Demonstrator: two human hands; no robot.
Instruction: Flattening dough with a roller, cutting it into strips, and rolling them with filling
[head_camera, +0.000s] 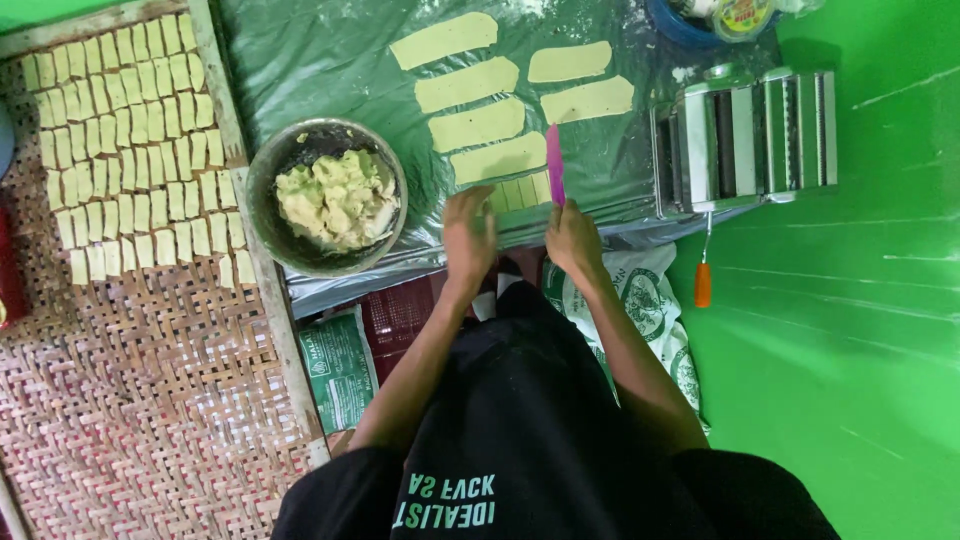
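Note:
My right hand (572, 238) grips a pink knife (555, 165) whose blade rests on a pale dough strip cut into small pieces (522, 190). My left hand (468, 230) lies flat on the left end of that same strip, fingers together. Several uncut dough strips (478, 124) lie in two columns on the clear plastic sheet (330, 60) beyond the hands.
A metal bowl (268, 215) of dough lumps sits left of my hands. A woven bamboo tray (150, 380) at far left carries rows of small cut dough pieces (130, 150). A metal pasta roller (745, 135) with an orange-handled crank stands at right on the green floor.

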